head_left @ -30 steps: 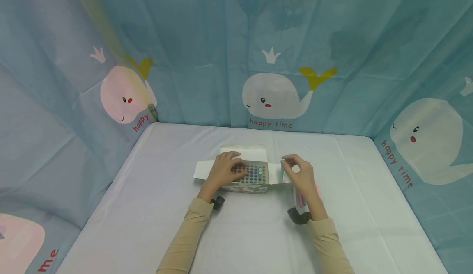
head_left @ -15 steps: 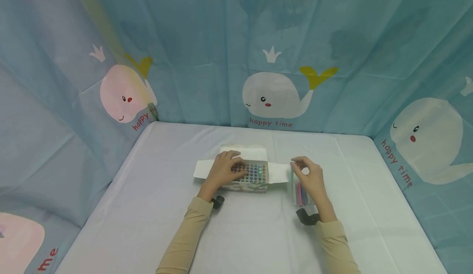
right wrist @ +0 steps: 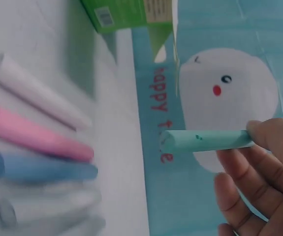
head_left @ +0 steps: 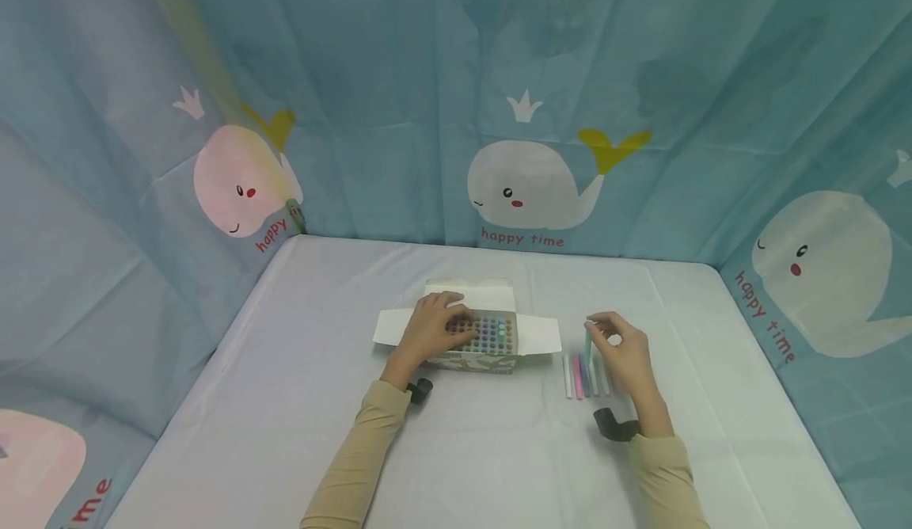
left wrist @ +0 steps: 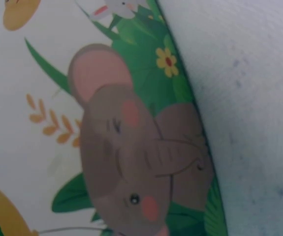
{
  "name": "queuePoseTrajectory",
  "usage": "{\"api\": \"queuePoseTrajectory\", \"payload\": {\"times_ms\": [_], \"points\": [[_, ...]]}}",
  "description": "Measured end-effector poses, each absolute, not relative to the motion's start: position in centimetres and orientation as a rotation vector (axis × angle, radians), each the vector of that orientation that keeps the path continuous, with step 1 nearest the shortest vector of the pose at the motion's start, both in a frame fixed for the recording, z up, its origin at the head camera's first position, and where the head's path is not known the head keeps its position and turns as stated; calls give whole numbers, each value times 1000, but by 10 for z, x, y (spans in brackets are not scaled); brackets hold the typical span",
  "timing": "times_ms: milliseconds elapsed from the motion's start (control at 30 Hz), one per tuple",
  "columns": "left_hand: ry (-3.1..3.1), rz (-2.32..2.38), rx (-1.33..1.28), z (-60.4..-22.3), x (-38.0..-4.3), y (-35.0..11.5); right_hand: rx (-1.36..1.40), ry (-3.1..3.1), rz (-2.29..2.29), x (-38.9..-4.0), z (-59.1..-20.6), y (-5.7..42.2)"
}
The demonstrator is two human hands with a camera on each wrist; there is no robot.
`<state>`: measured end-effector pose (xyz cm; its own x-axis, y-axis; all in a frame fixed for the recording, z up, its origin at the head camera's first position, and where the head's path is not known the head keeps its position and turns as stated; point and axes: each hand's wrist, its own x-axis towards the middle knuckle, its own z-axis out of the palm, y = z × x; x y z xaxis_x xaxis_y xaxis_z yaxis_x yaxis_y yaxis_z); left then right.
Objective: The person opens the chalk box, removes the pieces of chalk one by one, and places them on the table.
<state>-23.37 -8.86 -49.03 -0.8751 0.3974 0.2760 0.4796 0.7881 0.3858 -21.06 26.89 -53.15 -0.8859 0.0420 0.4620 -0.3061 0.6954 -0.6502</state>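
Note:
My right hand (head_left: 627, 352) pinches one end of a mint-green chalk stick (right wrist: 205, 140) between thumb and fingertips, above the table. Below it, several chalk sticks lie side by side: a white one (right wrist: 38, 91), a pink one (right wrist: 38, 132), a blue one (right wrist: 43, 166) and paler ones beyond. My left hand (head_left: 430, 327) rests over the left part of an opened chalk box (head_left: 470, 363), fingers spread and lightly bent, hiding part of its contents. Rows of coloured chalk ends show in the box. In the left wrist view, the box's printed side (left wrist: 126, 142) carries a cartoon elephant.
White flaps (head_left: 539, 335) stick out from the box at both sides and the back. A white cloth covers the table (head_left: 492, 466). Blue curtain (head_left: 385, 180) with whale prints closes off the back and sides. A black wrist camera mount (head_left: 614, 426) hangs below the right wrist.
My right hand has carried the green chalk stick rightward from beside the box to over the row of chalks, uncovering more of the row. My left hand has stayed on the box.

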Motion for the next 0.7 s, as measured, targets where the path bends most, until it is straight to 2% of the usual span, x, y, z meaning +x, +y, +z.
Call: {"api": "queuePoseTrajectory", "payload": {"times_ms": [100,233,700], "points": [[-2809,-656,-678,-492,-234,-88,144,-2513,989,-221,-560,289],[-2816,-636,-662,-494,-234,-87,125,-2574,970,-223,-573,308],[-2787,-619,-676,-490,-232,-88,64,-2807,921,-211,-564,339]]}}
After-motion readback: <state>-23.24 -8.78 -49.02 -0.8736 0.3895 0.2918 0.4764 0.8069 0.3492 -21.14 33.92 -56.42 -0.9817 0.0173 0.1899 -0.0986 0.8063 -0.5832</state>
